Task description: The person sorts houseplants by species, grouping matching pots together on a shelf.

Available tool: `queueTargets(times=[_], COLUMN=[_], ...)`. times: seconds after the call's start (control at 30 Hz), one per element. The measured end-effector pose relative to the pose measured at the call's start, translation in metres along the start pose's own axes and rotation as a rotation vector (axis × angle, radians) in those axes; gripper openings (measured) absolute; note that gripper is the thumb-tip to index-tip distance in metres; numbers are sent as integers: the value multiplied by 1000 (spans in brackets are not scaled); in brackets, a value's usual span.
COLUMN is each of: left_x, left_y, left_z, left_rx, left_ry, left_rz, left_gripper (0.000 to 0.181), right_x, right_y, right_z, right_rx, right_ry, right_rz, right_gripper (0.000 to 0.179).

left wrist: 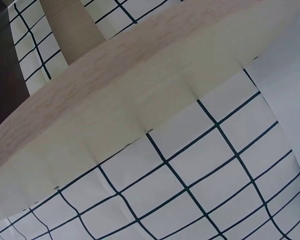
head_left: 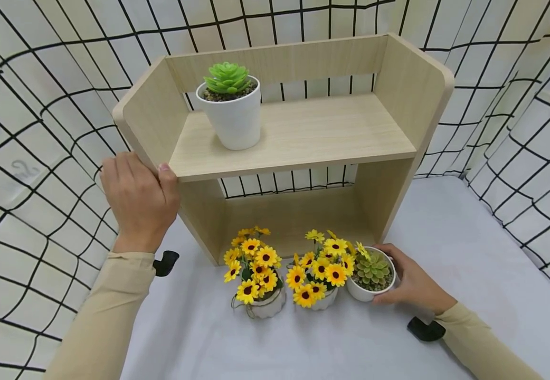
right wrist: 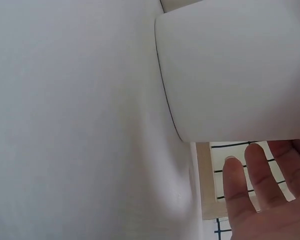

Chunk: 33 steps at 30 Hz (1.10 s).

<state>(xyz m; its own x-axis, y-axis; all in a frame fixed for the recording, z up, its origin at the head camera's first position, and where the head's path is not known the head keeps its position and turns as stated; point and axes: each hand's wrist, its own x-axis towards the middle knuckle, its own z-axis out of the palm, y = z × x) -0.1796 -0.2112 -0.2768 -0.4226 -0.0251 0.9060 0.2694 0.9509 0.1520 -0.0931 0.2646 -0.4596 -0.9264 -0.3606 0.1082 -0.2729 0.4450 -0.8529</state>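
My left hand (head_left: pixel 139 198) grips the left side panel of a pale wooden two-tier shelf (head_left: pixel 322 126), its thumb along the front edge. The left wrist view shows that panel's edge (left wrist: pixel 115 85) close up, with no fingers visible. At the shelf's front right corner, my right hand (head_left: pixel 415 282) holds a potted succulent (head_left: pixel 372 272) by its white pot, thumb and fingers around the right side. Low over the white tablecloth, the pot (right wrist: pixel 235 75) fills the right wrist view; some fingers (right wrist: pixel 257 175) extend beside it. Yellow flowers overlap the succulent's left rim in the head view.
Two pots of yellow artificial sunflowers, one left (head_left: pixel 258 274) and one nearer the succulent (head_left: pixel 321 274), stand before the shelf. Another green succulent in a white pot (head_left: pixel 232 111) sits on the upper tier, left side. Black wire grid panels (head_left: pixel 32 174) surround the table.
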Motion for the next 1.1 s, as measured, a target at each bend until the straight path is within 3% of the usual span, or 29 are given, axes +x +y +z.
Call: queueTargets(times=[0.37, 0.57, 0.83, 1.1], left_x=[2, 1, 3, 8], left_y=[0, 0, -2, 0], left_z=[-5, -6, -7, -15], left_rx=[22, 16, 0, 22], left_ry=[-54, -64, -43, -91], left_rz=[7, 0, 4, 59], left_gripper=[54, 54, 53, 57], right_x=[5, 4, 5, 5], right_y=[3, 0, -12, -28], right_z=[4, 3, 0, -6], right_rx=[139, 173, 106, 42], right_ry=[18, 74, 161, 202], right_rz=[-86, -110, -57, -24], right_gripper=[93, 94, 95, 97])
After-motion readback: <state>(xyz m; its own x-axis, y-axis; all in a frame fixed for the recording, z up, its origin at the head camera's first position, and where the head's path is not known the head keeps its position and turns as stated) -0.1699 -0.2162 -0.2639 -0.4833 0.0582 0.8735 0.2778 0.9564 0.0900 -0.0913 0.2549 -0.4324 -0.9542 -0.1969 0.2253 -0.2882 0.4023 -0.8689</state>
